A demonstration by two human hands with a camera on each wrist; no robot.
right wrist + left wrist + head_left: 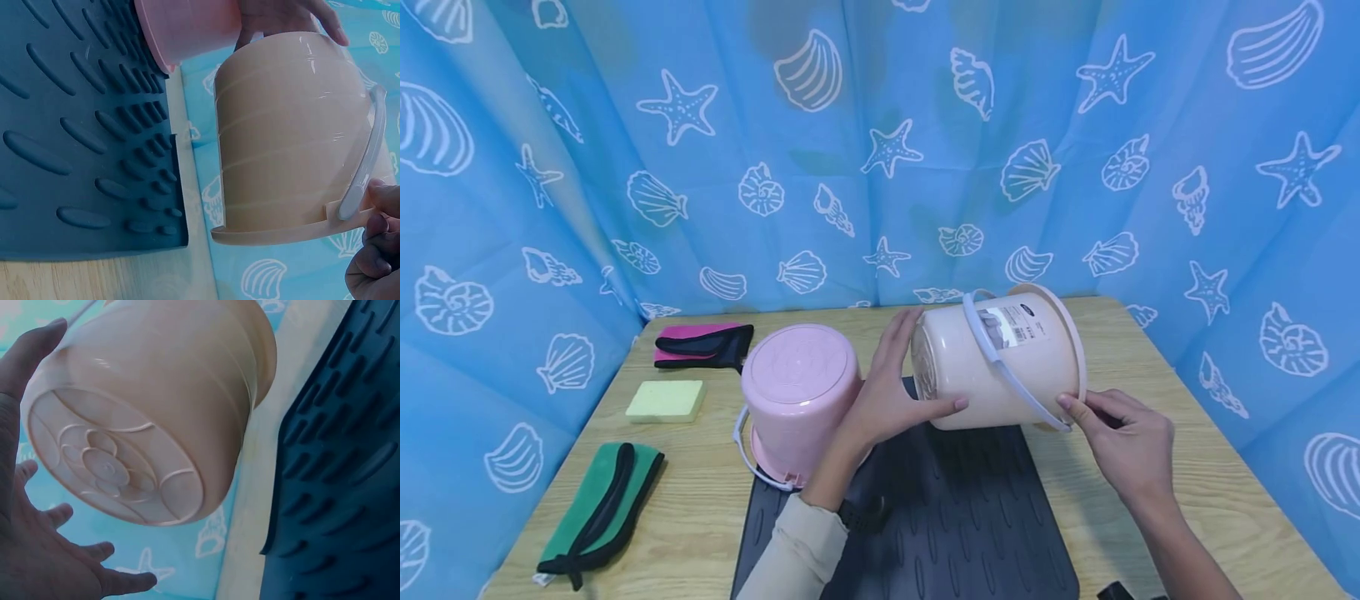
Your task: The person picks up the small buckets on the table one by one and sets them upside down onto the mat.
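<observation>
A cream bucket (958, 375) with a pale lilac handle and a paper label is held up on its side above the mat, its mouth facing right. My right hand (1131, 450) pinches its rim beside the handle's hinge, as the right wrist view also shows. My left hand (887, 396) is at the bucket's base with its fingers spread; whether the thumb touches the wall I cannot tell. A flower pattern marks the base (106, 465) in the left wrist view. Just left of my left hand, a pink bucket (797, 375) stands upside down on the dark ridged mat (940, 517).
On the wooden table's left side lie a pink and black cloth item (700, 344), a pale yellow sponge (666, 401) and a green strap with black edging (598, 504). A blue curtain (887, 208) with shells and starfish hangs behind the table and at both sides.
</observation>
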